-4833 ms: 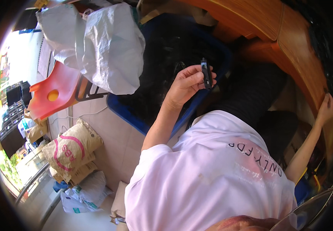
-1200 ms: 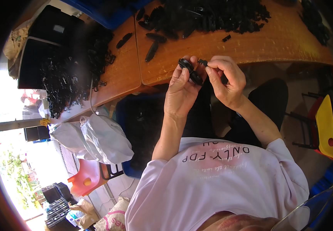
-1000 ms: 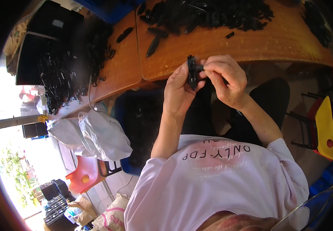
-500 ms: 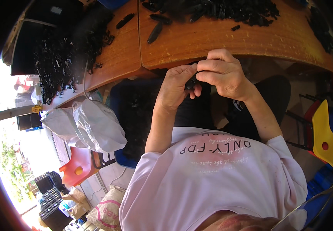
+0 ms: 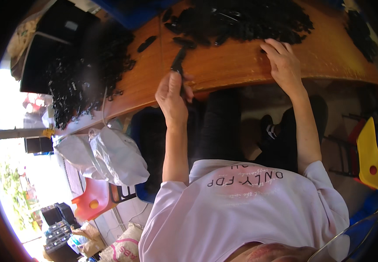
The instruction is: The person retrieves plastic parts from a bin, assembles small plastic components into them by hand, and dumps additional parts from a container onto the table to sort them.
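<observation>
My left hand (image 5: pixel 171 96) is over the near edge of the wooden table, its fingers curled and its thumb on top. At the thumb tip is the near end of a long black piece (image 5: pixel 179 60) with a rounded outline; the fingers are slightly blurred. Further right, my right hand (image 5: pixel 284 65) reaches over the table, its fingertips closed around a small black piece (image 5: pixel 262 51), only partly visible. Just beyond the hands spreads a pile of black parts (image 5: pixel 246 22). Another long black piece (image 5: pixel 146 43) lies to the left of it.
Many small black parts (image 5: pixel 77 83) cover the table's left end, beside a black box (image 5: pixel 45 61). White plastic bags (image 5: pixel 117 153) hang over a blue container below the table. A yellow chair (image 5: pixel 374 155) stands at the right, a pink chair (image 5: pixel 93 201) at the left.
My hands were together in front of me around a dark part. Now they are apart: the left has moved left and to the long piece, the right forward and right to the table.
</observation>
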Demonstrator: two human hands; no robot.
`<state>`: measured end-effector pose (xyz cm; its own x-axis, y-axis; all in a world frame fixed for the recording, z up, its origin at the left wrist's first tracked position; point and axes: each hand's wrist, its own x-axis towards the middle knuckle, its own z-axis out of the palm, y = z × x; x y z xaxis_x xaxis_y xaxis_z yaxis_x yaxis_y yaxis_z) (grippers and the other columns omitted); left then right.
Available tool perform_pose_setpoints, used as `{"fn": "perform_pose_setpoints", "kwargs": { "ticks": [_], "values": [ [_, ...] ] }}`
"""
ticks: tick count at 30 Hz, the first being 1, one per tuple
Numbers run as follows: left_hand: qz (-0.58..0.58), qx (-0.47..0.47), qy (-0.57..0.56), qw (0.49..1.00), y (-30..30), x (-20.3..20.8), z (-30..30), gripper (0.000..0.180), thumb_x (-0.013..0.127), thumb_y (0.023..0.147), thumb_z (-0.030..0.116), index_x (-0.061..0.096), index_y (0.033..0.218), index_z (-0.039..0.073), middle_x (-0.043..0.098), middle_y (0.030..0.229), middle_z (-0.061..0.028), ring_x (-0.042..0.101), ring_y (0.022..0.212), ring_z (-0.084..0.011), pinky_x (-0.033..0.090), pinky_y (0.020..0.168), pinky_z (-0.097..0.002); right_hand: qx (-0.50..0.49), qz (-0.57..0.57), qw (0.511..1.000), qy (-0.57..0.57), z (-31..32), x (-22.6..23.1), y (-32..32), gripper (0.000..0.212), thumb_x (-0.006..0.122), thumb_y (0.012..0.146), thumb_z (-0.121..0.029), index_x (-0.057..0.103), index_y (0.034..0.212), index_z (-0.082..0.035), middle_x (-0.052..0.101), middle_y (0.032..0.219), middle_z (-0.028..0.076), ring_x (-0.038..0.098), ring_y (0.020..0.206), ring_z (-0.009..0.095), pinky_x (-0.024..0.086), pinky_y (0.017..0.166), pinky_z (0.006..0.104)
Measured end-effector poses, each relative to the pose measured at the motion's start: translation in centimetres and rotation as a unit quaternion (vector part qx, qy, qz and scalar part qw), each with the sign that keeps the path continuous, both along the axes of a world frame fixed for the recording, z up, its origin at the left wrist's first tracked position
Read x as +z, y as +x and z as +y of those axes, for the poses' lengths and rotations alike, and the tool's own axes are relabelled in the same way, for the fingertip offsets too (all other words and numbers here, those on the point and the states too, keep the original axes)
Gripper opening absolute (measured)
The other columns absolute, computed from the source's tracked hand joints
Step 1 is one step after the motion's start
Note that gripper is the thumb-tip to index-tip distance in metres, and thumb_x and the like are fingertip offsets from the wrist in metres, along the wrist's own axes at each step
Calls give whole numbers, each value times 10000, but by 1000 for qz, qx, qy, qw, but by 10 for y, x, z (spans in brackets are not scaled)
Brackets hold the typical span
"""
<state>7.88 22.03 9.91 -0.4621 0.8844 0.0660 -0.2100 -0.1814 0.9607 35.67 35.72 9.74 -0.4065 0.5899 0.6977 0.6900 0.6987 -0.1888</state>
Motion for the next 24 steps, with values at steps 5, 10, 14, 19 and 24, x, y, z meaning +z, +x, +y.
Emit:
{"fn": "perform_pose_setpoints", "kwargs": {
  "ticks": [5, 10, 14, 19, 24],
  "values": [
    [85, 142, 81, 983, -36, 24, 34, 298, 640, 993, 213, 666, 1088, -68, 711, 873, -110, 577, 566, -104, 438, 532, -228, 7, 7, 999, -53, 2, -15, 0, 277, 641, 816, 75, 710, 1063, -29, 675, 1096, 66, 638, 1008, 277, 542, 841, 395],
    [306, 154, -47, 938, -49, 28, 65, 356, 698, 920, 242, 680, 1140, -37, 722, 929, -115, 625, 746, -156, 477, 672, -274, -24, 9, 999, -31, 1, -18, -1, 227, 658, 816, 56, 711, 1019, -31, 681, 1066, 69, 650, 989, 275, 548, 807, 399],
    [535, 99, -200, 815, -49, 21, 79, 558, 803, 762, 348, 688, 1200, 21, 722, 1026, -164, 688, 985, -351, 516, 906, -431, -5, -4, 1000, -10, -12, -13, -5, 178, 703, 811, 14, 702, 979, -44, 691, 961, 77, 670, 898, 282, 556, 736, 400],
    [598, 61, -156, 784, -30, 19, 54, 395, 810, 768, 245, 700, 1092, 47, 706, 979, -163, 664, 992, -363, 513, 834, -461, 113, 106, 987, 42, -35, -11, -30, 240, 807, 765, -22, 596, 875, -55, 655, 853, 95, 667, 749, 275, 532, 596, 355],
    [218, 11, -96, 971, 18, 11, 14, 264, 787, 863, 157, 670, 1033, -8, 679, 892, -44, 634, 836, -146, 502, 780, -298, 153, 120, 975, 105, -54, -5, -39, 293, 797, 756, 9, 604, 966, -63, 630, 918, 84, 643, 719, 253, 518, 568, 327]
  ]
}}
